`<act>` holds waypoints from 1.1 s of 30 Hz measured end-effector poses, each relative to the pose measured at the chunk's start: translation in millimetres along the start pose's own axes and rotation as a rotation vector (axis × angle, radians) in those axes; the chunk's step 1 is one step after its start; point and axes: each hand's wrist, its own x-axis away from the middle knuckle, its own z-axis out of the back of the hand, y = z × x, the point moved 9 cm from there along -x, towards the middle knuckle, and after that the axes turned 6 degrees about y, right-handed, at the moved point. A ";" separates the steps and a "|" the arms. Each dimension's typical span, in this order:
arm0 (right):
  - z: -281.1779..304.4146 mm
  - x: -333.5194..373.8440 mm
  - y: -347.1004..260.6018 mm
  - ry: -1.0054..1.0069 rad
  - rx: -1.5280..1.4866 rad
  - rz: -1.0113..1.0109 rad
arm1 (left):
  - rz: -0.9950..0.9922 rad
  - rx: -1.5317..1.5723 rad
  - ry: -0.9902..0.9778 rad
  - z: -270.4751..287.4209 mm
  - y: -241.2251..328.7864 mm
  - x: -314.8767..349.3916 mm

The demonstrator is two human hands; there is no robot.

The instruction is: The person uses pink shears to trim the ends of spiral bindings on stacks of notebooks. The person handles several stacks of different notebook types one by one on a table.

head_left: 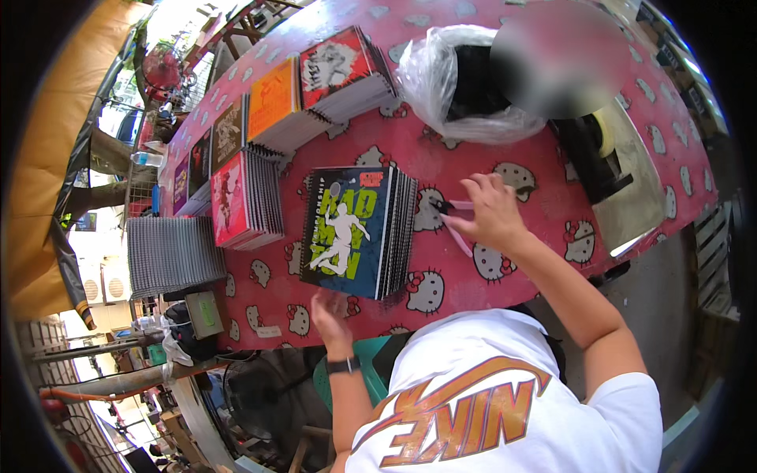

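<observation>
Pliers (459, 240) lie by the right hand (497, 211), grip wide; left hand (332, 322), grip unclear, is beside notebooks (345, 232).

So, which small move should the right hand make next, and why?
Perhaps close the right hand around the pink-handled pliers: it is right at them but looks spread, not clasped, while the left hand is by the near edge of the spiral-bound notebook stack.

Holds right hand (495, 206) forward on an inward-slanting forearm (566, 285), with fingers parted; has left hand (332, 319) lower (and farther back), fingers loosely bent.
</observation>
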 end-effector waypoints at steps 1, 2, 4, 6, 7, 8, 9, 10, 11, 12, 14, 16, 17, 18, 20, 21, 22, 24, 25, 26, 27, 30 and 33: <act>-4.4 25.7 2.5 -0.029 0.161 -0.028 | 0.066 -0.214 -0.218 -1.6 0.2 26.3; -7.5 46.0 3.8 -0.059 0.323 -0.050 | 0.144 -0.421 -0.441 -5.5 -3.7 55.1; 4.4 24.7 -3.2 0.054 0.325 0.026 | -0.100 -0.617 -0.604 -57.9 20.0 70.6; -4.5 41.1 -2.2 -0.002 0.306 -0.001 | -0.194 -0.864 -0.727 -75.5 18.7 105.4; -9.2 39.8 -0.8 -0.004 0.303 0.003 | -0.320 -1.140 -0.739 -92.2 20.3 113.9; -19.6 38.5 4.8 -0.030 0.271 -0.019 | -0.446 -1.417 -0.741 -102.3 16.5 119.7; -25.0 38.7 11.8 -0.051 0.241 -0.053 | -0.448 -1.420 -0.749 -107.8 3.1 119.0; -22.1 39.7 5.8 -0.052 0.238 -0.047 | -0.593 -1.335 -0.631 -109.9 2.6 115.0; -16.1 40.5 -5.4 -0.045 0.273 -0.045 | -0.734 -1.246 -0.514 -112.4 8.4 114.9; -13.3 40.4 -13.2 -0.037 0.308 -0.052 | -0.803 -1.229 -0.386 -113.7 14.2 114.9; -16.9 36.8 -28.9 0.004 0.301 -0.045 | -0.833 -1.203 -0.383 -109.9 12.4 115.3; -25.5 30.4 -37.1 0.031 0.299 -0.049 | -0.705 -1.245 -0.395 -104.3 1.8 110.5; -29.8 26.9 -39.0 0.039 0.300 -0.060 | -0.712 -1.244 -0.408 -107.1 -1.3 110.3; -34.4 23.6 -41.0 0.039 0.308 -0.061 | -0.713 -1.229 -0.403 -107.6 -6.1 107.9; -49.6 19.2 -48.2 0.009 0.289 -0.025 | -0.797 -1.261 -0.367 -98.6 -13.4 102.2; -48.9 17.1 -46.5 0.009 0.292 -0.028 | -0.795 -1.260 -0.371 -104.7 -13.9 103.1; -48.3 15.4 -46.8 0.001 0.296 -0.015 | -0.669 -1.187 -0.366 -107.2 -15.7 100.0; -48.9 16.0 -47.0 -0.008 0.303 0.003 | -0.542 -1.108 -0.355 -102.9 -25.5 93.5; -47.0 18.1 -47.1 0.022 0.362 0.009 | -0.695 -1.098 -0.305 -101.3 -21.3 92.4; -44.5 19.4 -47.1 0.053 0.421 0.016 | -0.847 -1.083 -0.253 -98.5 -16.9 94.0; -45.3 19.9 -46.1 0.049 0.421 0.017 | -0.843 -1.085 -0.251 -100.5 -14.7 97.2; -42.0 18.4 -44.2 0.090 0.337 0.014 | -0.862 -1.154 -0.256 -102.8 -15.7 100.9; -42.4 14.1 -36.3 0.073 0.363 0.017 | -0.984 -1.119 -0.271 -100.3 -24.4 94.6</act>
